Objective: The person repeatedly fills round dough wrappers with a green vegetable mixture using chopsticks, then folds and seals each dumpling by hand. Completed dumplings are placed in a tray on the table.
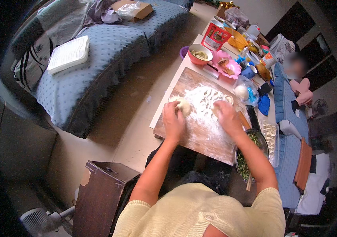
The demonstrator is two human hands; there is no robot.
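Note:
My left hand (174,120) is at the left of a floured wooden board (210,151), its fingers and thumb on round, flat dough wrappers (184,107). White flour (199,99) is spread over the middle of the board. Over the flour's right side is my right hand (228,116), blurred, its fingers bent downward. A pale piece that looks like dough (215,111) shows at its fingertips; whether it is gripped is unclear. Just beyond lies another small dough piece (230,99). A rolling pin (244,120) is partly hidden beside my right wrist.
Right of the board are a bowl of chopped green filling (242,166) with chopsticks (249,182) and a tray of dumplings (270,139). Beyond stand a red bowl (198,60), a pink scalloped dish (227,63) and a red pouch (215,37). A person (300,86) sits at far right.

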